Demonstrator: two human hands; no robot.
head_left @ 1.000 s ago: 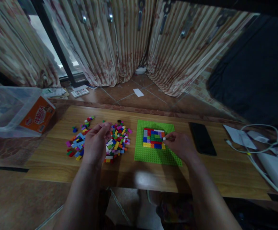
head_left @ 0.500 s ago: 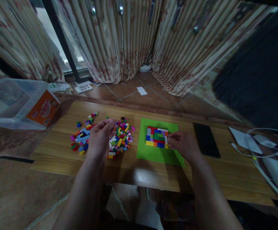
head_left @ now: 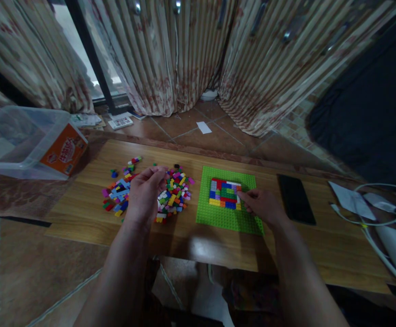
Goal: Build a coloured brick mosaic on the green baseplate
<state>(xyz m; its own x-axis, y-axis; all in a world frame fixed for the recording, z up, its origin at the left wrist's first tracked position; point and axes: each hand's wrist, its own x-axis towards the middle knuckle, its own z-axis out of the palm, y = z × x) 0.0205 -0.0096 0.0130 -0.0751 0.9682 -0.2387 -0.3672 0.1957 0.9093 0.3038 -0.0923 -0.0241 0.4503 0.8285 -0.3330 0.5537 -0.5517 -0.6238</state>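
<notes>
On the green studded baseplate sits a flat, roughly square build of multicoloured building bricks. Its middle is green, with red, blue, yellow, white and orange around it. My right hand is closed, its thumb and fingertips pinching a brick at the build's right edge; the fingers partly cover that brick. Over the pile of loose bricks, my left hand is raised with thumb and forefinger pressed together. Whatever may be between them is too small to make out. That hand hides part of the pile.
A black phone lies right of the baseplate. White cables and a paper are at the table's right end. A clear plastic bin with an orange label stands at the left. Curtains hang behind the wooden table.
The whole view has shifted slightly. My right fingertips remain at the build's right edge, and my left hand stays pinched above the loose bricks.
</notes>
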